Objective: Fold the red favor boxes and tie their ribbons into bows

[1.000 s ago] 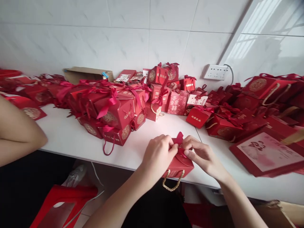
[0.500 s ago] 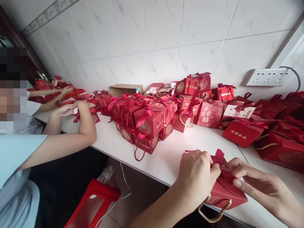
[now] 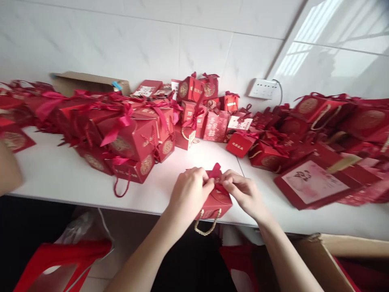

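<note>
A red gift box (image 3: 217, 198) sits at the table's front edge, its gold rope handle (image 3: 206, 231) hanging over the side. On its top is a dark red ribbon (image 3: 216, 169). My left hand (image 3: 191, 188) pinches the ribbon from the left, fingers curled over the lid. From the right, my right hand (image 3: 241, 190) pinches the same ribbon between thumb and forefinger. Both hands are close together above the lid; the ribbon's knot is partly hidden by the fingers.
Stacked red gift boxes (image 3: 130, 138) stand to the left, more boxes (image 3: 319, 117) to the right. A white power strip (image 3: 263, 89) is on the tiled wall. Below the table are a red stool (image 3: 60, 259) and an open cardboard box (image 3: 349, 243). Another person's arm (image 3: 9, 170) shows at left.
My view has swung to the right, bringing the right-hand boxes and floor carton into sight; most of the co-worker has left the frame. Both hands still grip the ribbon on the box.
</note>
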`<state>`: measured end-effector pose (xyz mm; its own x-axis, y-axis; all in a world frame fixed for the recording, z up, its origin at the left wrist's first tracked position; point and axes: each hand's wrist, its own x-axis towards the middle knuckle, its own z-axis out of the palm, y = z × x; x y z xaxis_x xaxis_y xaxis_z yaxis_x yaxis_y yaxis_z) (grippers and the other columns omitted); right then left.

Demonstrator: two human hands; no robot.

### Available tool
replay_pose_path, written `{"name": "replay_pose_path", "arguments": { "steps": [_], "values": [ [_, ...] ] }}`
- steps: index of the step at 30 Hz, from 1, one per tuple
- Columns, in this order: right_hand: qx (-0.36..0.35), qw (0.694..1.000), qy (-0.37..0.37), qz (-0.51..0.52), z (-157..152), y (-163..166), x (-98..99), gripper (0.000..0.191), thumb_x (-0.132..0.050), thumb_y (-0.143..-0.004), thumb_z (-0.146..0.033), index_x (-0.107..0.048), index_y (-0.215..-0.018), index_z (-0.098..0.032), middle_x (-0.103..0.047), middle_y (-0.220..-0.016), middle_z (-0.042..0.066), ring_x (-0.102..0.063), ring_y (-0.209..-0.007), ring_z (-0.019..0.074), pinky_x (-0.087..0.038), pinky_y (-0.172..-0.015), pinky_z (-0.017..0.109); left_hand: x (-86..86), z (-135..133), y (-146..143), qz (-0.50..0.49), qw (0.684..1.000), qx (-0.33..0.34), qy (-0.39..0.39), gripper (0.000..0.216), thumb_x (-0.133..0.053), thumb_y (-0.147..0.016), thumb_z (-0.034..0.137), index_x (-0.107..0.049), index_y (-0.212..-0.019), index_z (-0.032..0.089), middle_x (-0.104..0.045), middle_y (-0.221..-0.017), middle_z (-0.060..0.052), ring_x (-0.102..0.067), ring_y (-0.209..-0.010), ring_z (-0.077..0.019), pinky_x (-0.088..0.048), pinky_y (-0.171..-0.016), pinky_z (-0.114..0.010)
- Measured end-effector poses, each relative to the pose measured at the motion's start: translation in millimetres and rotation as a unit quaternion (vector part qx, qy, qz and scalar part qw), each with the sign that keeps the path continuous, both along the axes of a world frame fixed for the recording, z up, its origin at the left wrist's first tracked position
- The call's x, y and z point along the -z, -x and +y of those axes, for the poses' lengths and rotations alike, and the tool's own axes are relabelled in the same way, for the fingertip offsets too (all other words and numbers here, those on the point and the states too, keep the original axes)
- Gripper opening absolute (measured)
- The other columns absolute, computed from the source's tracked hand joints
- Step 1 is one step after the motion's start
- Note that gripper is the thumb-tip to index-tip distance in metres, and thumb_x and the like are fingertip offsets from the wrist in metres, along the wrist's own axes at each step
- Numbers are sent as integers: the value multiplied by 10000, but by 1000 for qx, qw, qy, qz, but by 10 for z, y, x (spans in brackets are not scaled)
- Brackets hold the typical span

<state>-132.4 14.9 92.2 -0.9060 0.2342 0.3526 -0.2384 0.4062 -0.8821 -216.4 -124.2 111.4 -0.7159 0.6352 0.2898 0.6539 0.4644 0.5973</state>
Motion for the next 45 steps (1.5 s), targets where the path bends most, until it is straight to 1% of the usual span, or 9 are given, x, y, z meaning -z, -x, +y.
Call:
{"name": "replay_pose_path", "arguments": {
  "steps": [7,16,24,27,29,32,35,39,45],
  "values": [
    [-65,997,33,-10,92,-1,4,207,-617,-811,-372,-631,-698,-200,-512,-812,36,-513,-777,156,-425,-726,302,-22,1,10,-12,1000,-5,22,181,-541,-806,245,-508,-636,193,-629,-680,8,-566,-600,-143,-390,-562,-256],
    [-52,999,-2,-1,130,27,27,315,-530,-870,-372,-505,-616,-187,-508,-778,23,-505,-743,140,-409,-699,277,-51,5,10,-13,998,-6,54,193,-517,-812,273,-506,-634,199,-633,-682,8,-562,-598,-146,-378,-555,-256],
    [-8,1000,-22,-3,76,21,30,369,-483,-886,-381,-436,-575,-190,-517,-774,30,-503,-720,140,-409,-679,277,-48,-5,5,-16,999,-1,36,201,-509,-816,290,-494,-636,202,-630,-675,9,-575,-623,-158,-388,-569,-256],
    [58,998,2,-6,28,-60,13,227,-510,-862,-428,-518,-824,-205,-532,-872,31,-512,-698,133,-415,-632,269,-57,-32,10,-44,999,3,-2,214,-503,-827,355,-521,-678,202,-637,-704,4,-578,-632,-155,-403,-581,-256],
    [124,992,24,-27,-18,-139,-15,283,-484,-860,-489,-485,-929,-214,-518,-829,8,-475,-617,116,-390,-570,254,-59,-72,16,-72,996,7,-48,247,-496,-829,421,-535,-720,203,-622,-709,6,-569,-631,-145,-417,-593,-248],
    [175,980,3,-91,-90,-230,-59,417,-373,-867,-588,-464,-739,-201,-400,-608,-34,-368,-544,113,-307,-512,244,-38,-169,26,-71,991,-25,-115,258,-506,-814,461,-535,-813,205,-591,-765,0,-555,-682,-141,-430,-634,-240],
    [166,977,-19,-130,-137,-234,-64,488,-384,-841,-624,-395,-601,-199,-327,-557,-40,-300,-535,109,-244,-490,245,15,-294,26,-79,988,-75,-113,297,-503,-799,505,-498,-795,208,-553,-739,12,-536,-687,-143,-415,-632,-239],
    [132,982,27,-136,-143,-158,-18,473,-457,-823,-593,-347,-581,-202,-300,-568,-46,-267,-534,102,-218,-487,243,97,-415,5,-147,985,-69,-53,426,-415,-826,558,-368,-595,204,-387,-534,51,-417,-522,-113,-344,-529,-225],
    [77,980,148,-111,-145,-93,57,468,-506,-813,-560,-315,-577,-204,-251,-576,-53,-205,-534,93,-183,-486,243,178,-410,10,-224,969,-13,-106,356,-468,-830,477,-408,-624,193,-398,-567,49,-411,-552,-102,-341,-522,-199]
  ]
}}
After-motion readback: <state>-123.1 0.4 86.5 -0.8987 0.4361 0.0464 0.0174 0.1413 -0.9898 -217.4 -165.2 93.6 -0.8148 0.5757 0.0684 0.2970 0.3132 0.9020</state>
